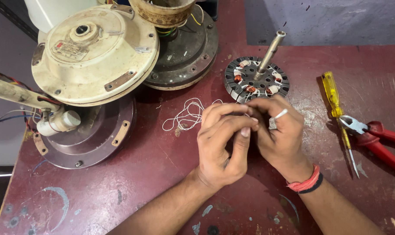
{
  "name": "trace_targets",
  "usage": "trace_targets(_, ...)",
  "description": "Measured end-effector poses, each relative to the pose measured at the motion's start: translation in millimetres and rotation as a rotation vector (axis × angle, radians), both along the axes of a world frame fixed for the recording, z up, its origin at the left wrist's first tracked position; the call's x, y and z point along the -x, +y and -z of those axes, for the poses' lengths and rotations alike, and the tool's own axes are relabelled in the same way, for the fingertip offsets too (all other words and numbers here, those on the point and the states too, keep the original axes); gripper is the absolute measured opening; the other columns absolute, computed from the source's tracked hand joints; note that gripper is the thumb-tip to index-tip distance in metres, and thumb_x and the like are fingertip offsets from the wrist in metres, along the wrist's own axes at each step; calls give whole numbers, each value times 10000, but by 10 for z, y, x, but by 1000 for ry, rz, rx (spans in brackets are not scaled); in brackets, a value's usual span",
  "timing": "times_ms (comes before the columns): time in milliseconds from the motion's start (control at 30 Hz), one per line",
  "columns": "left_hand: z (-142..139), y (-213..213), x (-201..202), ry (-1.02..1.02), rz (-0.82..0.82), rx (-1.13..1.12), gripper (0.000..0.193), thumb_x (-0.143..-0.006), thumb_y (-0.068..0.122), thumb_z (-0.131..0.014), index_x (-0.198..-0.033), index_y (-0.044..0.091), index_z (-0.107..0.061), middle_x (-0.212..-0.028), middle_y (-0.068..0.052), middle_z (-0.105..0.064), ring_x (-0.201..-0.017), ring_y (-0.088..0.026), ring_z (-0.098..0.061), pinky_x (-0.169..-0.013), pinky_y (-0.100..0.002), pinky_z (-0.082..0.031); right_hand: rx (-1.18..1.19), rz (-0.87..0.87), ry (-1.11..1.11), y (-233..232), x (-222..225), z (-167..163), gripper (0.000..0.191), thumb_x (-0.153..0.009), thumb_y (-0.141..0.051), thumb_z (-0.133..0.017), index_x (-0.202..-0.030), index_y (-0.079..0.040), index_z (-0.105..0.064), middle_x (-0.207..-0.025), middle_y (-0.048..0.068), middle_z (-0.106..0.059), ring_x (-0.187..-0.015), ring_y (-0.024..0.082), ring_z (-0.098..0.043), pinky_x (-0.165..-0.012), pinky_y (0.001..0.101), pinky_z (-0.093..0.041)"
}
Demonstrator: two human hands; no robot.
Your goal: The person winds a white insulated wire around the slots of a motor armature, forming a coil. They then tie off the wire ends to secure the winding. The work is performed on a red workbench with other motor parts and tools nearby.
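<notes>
Both hands meet at the middle of a dark red table (pixel 132 187). My left hand (pixel 221 146) has its fingers pinched together on a thin white wire (pixel 186 114) that loops away to the left. My right hand (pixel 278 135), wearing a ring and a red and black wristband, presses its fingertips against the left hand's and grips the same wire. Just beyond the fingers lies a round fan stator (pixel 256 80) with copper coils and an upright metal shaft (pixel 269 54). White leads run from the stator toward the hands.
A cream fan motor housing (pixel 95 54) rests on a dark round cover (pixel 97 135) at the left. Another dark housing (pixel 186 52) stands at the back. A yellow-handled screwdriver (pixel 336 109) and red-handled pliers (pixel 376 139) lie to the right.
</notes>
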State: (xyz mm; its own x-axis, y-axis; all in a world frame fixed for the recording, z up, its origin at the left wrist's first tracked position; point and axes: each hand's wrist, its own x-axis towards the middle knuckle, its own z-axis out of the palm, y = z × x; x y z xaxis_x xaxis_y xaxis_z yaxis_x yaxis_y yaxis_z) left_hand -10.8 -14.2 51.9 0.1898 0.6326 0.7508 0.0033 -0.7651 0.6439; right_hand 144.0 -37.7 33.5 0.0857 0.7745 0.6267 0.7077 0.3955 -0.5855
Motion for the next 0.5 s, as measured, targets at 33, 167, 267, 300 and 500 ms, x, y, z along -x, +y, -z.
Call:
trace_targets(33,10,1,7,12,2,33,100,-934,-19,-618,-999,24,-681,-919,-70,-719,-1039,-242,-648,-962,-379,-460,-25,39,14,2,8,0,131,-976,14,-695,-1105,3,-672,-937,90,-665,-816,156,-664,-722,271,-518)
trace_targets(167,77,-2,40,50,150,130,131,-952,-13,-607,-1036,27,-699,-909,-78,-712,-860,-224,-648,-776,-321,-507,-89,122,90,0,17,15,106,-1064,-44,-730,-1126,-9,-652,-978,88,-667,-832,133,-648,-729,243,-518)
trace_targets(267,115,-15,46,92,278,128,145,-954,-15,-586,-1050,21,-688,-881,-91,-670,-765,-222,-660,-740,-321,-529,-88,30,180,-18,12,22,117,-1096,-89,-689,-1153,-11,-623,-1058,86,-686,-903,119,-684,-770,227,-540)
trace_targets(300,121,-20,45,108,305,121,149,-955,-15,-581,-1056,19,-684,-859,-91,-649,-734,-223,-660,-735,-323,-535,-83,-19,211,-30,10,23,121,-1106,-104,-668,-1162,-11,-613,-1094,84,-692,-930,115,-701,-783,222,-548)
trace_targets(500,130,-21,35,-38,107,99,148,-976,-50,-586,-1095,1,-658,-1006,-115,-716,-853,-216,-673,-788,-316,-547,100,-139,189,-17,-10,40,71,-1003,-12,-607,-1052,27,-640,-897,78,-719,-825,139,-726,-749,257,-563)
